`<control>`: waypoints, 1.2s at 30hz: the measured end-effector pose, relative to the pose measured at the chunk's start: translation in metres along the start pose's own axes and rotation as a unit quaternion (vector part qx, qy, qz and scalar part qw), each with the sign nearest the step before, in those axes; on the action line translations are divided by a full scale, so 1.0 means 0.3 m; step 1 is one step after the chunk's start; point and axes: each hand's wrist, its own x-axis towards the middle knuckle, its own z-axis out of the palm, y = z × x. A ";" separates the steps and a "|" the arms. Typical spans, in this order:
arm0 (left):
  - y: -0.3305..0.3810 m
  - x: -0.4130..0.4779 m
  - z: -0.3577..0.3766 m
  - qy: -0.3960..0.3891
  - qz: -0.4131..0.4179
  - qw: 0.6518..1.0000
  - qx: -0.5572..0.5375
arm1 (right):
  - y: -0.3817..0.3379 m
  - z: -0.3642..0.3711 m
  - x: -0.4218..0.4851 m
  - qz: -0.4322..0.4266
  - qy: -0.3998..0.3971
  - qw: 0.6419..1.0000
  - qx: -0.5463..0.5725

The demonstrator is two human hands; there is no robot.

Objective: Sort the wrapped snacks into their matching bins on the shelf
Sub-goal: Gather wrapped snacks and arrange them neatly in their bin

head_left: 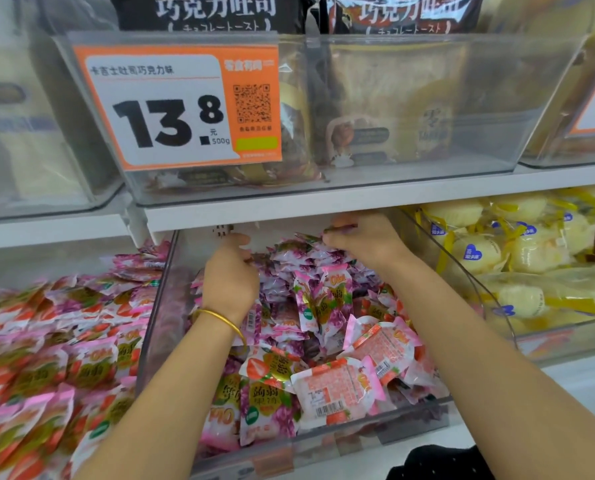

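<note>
Both your hands are deep in the clear middle bin (pixel 157 306). At 1 o'clock your right hand (pixel 365 242) has its fingers (pixel 335 241) pinched on a purple wrapped snack (pixel 341 228), held just above the pile of snacks (pixel 323 306) at the bin's back. At 11 o'clock your left hand (pixel 232 275), a gold bangle (pixel 219 318) on its wrist, curls into the pile. You cannot tell whether it grips anything.

The shelf board (pixel 323 204) is hanging low over the back of the middle bin (pixel 157 306), leaving a narrow gap above the heaped wrapped snacks (pixel 323 306). The left grip (pixel 232 278) and the right grip (pixel 361 242), which is pinching a purple packet (pixel 341 229) just under the board, are filling that gap. Clear side walls are closing both flanks, and the front is standing open.
</note>
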 end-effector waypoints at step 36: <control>0.043 -0.278 0.035 -0.175 0.153 0.926 0.297 | -0.003 0.071 -0.199 -0.012 -0.119 0.924 -0.364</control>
